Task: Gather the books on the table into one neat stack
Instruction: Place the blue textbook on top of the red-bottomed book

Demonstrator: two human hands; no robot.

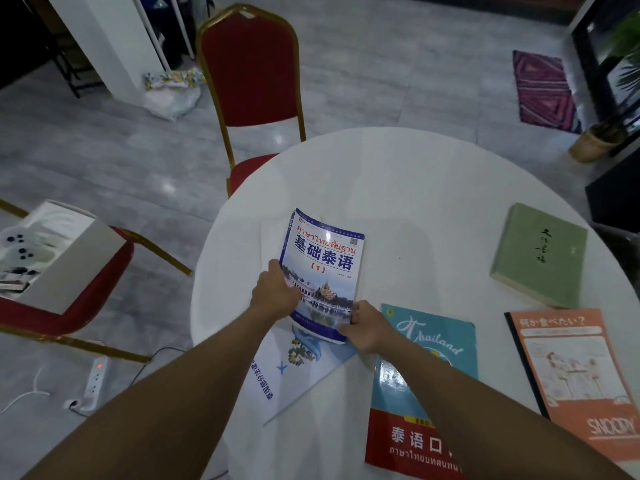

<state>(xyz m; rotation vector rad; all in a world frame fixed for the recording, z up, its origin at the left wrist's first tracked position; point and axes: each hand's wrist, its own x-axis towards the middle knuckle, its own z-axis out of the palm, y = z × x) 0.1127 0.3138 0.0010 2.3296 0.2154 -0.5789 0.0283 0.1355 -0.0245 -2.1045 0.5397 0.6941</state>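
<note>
While the round white table carries books scattered across it, the stack has only begun at its left side. Nearest the body lies the teal-and-red Thailand book, with the orange Snoopy book to its right and the green book beyond that, all well apart from the hands. A thin white booklet lies flat, and the blue textbook rests over its far end, long axis running away from the body. The left hand presses its left edge; the right hand pinches its near right corner. The Thailand book sits just beside the right hand, likely next.
</note>
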